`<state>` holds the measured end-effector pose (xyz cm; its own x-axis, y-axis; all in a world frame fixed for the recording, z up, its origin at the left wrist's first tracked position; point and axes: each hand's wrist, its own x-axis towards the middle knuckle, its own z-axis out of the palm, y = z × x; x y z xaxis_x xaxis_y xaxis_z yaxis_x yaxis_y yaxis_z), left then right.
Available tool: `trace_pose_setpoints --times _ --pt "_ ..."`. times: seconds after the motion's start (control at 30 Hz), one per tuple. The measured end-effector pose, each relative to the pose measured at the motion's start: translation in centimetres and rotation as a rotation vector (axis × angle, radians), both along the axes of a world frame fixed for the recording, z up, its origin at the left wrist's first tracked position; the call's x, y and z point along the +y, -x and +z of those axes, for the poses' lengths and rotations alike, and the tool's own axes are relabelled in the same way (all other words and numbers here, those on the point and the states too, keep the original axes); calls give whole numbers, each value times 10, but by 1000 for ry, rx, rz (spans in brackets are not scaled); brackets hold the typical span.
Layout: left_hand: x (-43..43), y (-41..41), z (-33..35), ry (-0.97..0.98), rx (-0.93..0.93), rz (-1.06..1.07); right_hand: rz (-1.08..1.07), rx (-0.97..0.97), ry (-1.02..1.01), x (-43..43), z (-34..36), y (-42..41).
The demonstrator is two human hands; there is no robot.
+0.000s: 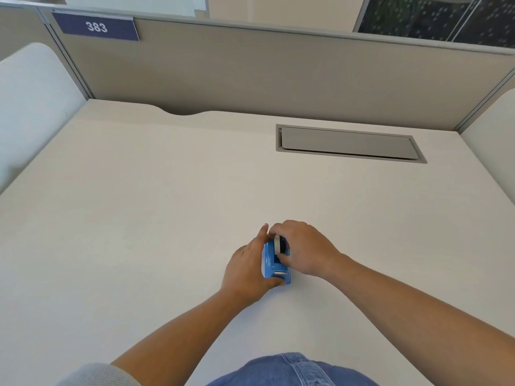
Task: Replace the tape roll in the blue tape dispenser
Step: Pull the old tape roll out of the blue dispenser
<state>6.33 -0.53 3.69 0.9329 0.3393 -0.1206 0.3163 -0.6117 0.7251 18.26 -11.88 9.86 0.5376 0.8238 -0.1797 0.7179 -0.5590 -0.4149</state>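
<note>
The blue tape dispenser (271, 264) stands on the desk near the middle front, its metal cutter end pointing toward me. My left hand (246, 270) wraps its left side and front corner, thumb under the cutter end. A tape roll (279, 244) with a pale outer band and black core sits in the dispenser's far end. My right hand (302, 247) is closed over that roll from the right, fingers on top and thumb pressing near the slot. Much of the roll is hidden by the fingers.
The pale desk (167, 218) is bounded by grey partition walls (223, 68) at the back and sides. A grey cable hatch (348, 143) lies flush at the back right. A blue sign marked 383 (96, 27) hangs on the partition.
</note>
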Motion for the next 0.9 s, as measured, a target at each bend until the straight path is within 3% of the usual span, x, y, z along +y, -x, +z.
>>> trace_pose_setpoints --times 0.63,0.9 --pt "0 -3 2 -79 22 16 173 -151 217 13 17 -3" --pt "-3 -3 13 -125 -26 2 151 -179 159 21 33 -4"
